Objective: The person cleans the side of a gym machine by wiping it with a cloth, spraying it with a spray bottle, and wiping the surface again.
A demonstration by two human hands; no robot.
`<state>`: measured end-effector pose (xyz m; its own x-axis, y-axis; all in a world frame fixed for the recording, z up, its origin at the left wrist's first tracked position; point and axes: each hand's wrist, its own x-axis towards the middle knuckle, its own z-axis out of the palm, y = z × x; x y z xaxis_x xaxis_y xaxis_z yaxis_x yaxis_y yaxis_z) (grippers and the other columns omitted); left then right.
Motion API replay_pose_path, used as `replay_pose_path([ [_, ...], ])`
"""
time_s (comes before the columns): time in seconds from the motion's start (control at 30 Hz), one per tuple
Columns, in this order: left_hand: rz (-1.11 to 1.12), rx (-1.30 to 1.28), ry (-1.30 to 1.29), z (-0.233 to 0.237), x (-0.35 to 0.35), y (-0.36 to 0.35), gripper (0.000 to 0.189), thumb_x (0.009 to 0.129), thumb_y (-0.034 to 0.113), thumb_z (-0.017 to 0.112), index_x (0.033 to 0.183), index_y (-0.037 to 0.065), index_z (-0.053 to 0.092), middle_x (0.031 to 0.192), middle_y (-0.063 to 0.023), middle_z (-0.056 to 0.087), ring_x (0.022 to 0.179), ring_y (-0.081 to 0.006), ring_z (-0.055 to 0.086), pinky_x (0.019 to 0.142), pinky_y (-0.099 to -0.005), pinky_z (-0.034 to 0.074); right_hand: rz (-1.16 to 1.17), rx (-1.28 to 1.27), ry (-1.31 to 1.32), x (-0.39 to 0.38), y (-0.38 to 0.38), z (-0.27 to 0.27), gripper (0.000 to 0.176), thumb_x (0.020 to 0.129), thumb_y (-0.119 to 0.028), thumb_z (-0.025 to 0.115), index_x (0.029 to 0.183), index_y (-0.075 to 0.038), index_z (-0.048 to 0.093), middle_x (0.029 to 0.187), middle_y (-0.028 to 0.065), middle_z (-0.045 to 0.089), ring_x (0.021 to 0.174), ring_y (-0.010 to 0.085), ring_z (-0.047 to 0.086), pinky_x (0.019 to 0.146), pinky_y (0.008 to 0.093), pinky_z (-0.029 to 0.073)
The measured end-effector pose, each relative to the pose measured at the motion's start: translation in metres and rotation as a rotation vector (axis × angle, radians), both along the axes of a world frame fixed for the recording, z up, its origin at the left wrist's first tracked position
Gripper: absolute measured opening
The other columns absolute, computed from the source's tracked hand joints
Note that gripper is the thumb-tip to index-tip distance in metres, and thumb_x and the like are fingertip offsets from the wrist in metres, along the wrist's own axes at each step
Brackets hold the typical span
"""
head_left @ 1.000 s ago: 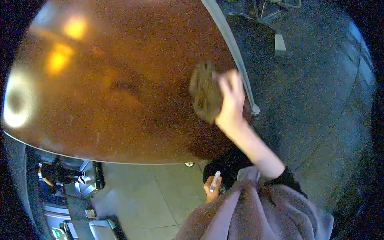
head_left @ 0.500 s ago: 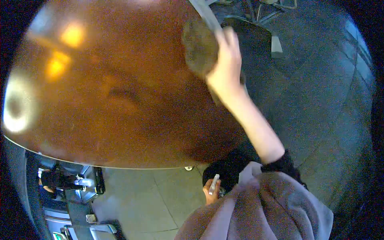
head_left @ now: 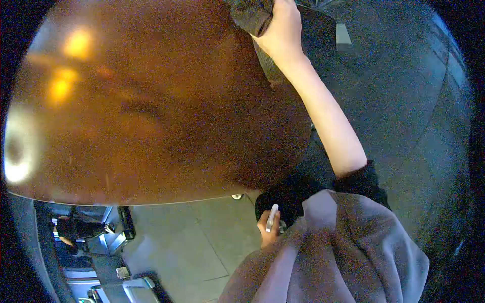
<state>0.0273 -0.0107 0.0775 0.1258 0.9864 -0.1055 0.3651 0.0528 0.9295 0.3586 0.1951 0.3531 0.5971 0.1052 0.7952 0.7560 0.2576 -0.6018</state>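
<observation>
Background person in black (head_left: 83, 229), lying sideways in view, pale shoes toward the right; taken as landmark. Just right of person: upright panel (head_left: 116, 240), bluish, dark-edged. Below person: pale bluish band (head_left: 81, 274). Below and right of person: small pale box-like object (head_left: 123, 272); lower still, light panel (head_left: 139, 291) with dark border, cut by frame edge. Well right of person: grey tiled floor (head_left: 177, 252), joints visible. Far upper right of person: pale rectangular piece (head_left: 343, 34), near metal legs (head_left: 323, 5); detail unclear.
</observation>
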Motion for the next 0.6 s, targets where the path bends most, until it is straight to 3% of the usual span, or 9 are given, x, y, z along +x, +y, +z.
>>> replay_pose_path([
  [0.13,-0.013,-0.002,0.067,0.008,-0.004,-0.005,0.027,0.086,0.027,0.062,0.077,0.001,0.059,0.056,-0.0022,0.051,0.052,-0.0086,0.045,0.047,-0.0266,0.035,-0.044,0.054,0.066,-0.008,-0.007,-0.070,0.046,0.061,-0.014,0.074,0.102,-0.003,0.058,0.093,0.0162,0.056,0.087,0.0362,0.056,0.077,0.0389,0.047],
  [0.2,-0.003,-0.014,0.096,0.014,-0.003,-0.013,0.027,0.086,0.027,0.062,0.078,0.001,0.060,0.057,-0.0020,0.053,0.053,-0.0085,0.046,0.047,-0.0262,0.036,0.003,-0.097,0.170,-0.015,-0.027,-0.121,0.050,0.062,-0.022,0.076,0.105,-0.004,0.057,0.094,0.0155,0.054,0.093,0.0356,0.053,0.080,0.0414,0.045],
  [0.27,0.045,-0.067,-0.085,0.022,0.002,-0.021,0.027,0.085,0.027,0.064,0.079,0.001,0.061,0.062,-0.0020,0.058,0.057,-0.0083,0.051,0.050,-0.0255,0.038,0.053,-0.069,0.394,-0.024,-0.032,-0.177,0.042,0.064,-0.014,0.074,0.102,-0.005,0.058,0.093,0.0151,0.055,0.089,0.0359,0.054,0.079,0.0405,0.045],
  [0.33,0.020,-0.017,-0.109,0.020,0.001,-0.027,0.027,0.084,0.027,0.065,0.079,0.001,0.061,0.063,-0.0014,0.058,0.058,-0.0080,0.051,0.050,-0.0254,0.038,-0.007,-0.127,0.441,-0.030,-0.040,-0.192,0.045,0.062,-0.013,0.074,0.103,-0.003,0.056,0.093,0.0160,0.055,0.090,0.0359,0.054,0.080,0.0407,0.045],
  [0.4,-0.003,0.053,-0.139,0.013,-0.004,-0.038,0.026,0.084,0.027,0.065,0.079,0.001,0.061,0.065,-0.0008,0.059,0.059,-0.0077,0.050,0.050,-0.0253,0.039,-0.018,-0.172,0.500,-0.039,-0.048,-0.190,0.047,0.062,-0.012,0.074,0.103,-0.002,0.056,0.093,0.0165,0.055,0.092,0.0361,0.053,0.081,0.0408,0.044],
  [0.5,0.015,0.153,-0.088,0.007,-0.008,-0.045,0.026,0.083,0.029,0.064,0.083,0.003,0.065,0.067,-0.0004,0.061,0.051,-0.0055,0.043,0.045,-0.0242,0.033,-0.066,0.015,0.314,-0.078,-0.080,-0.132,0.036,0.062,-0.005,0.069,0.095,-0.002,0.056,0.088,0.0148,0.054,0.087,0.0352,0.054,0.078,0.0378,0.044],
  [0.6,0.032,-0.041,-0.005,0.021,-0.010,-0.051,0.024,0.085,0.024,0.064,0.076,0.002,0.059,0.059,0.0017,0.051,0.055,-0.0062,0.042,0.047,-0.0262,0.033,0.086,0.057,0.256,-0.131,-0.111,-0.085,0.032,0.059,-0.009,0.072,0.086,0.000,0.056,0.084,0.0129,0.049,0.079,0.0279,0.049,0.071,0.0343,0.042],
])
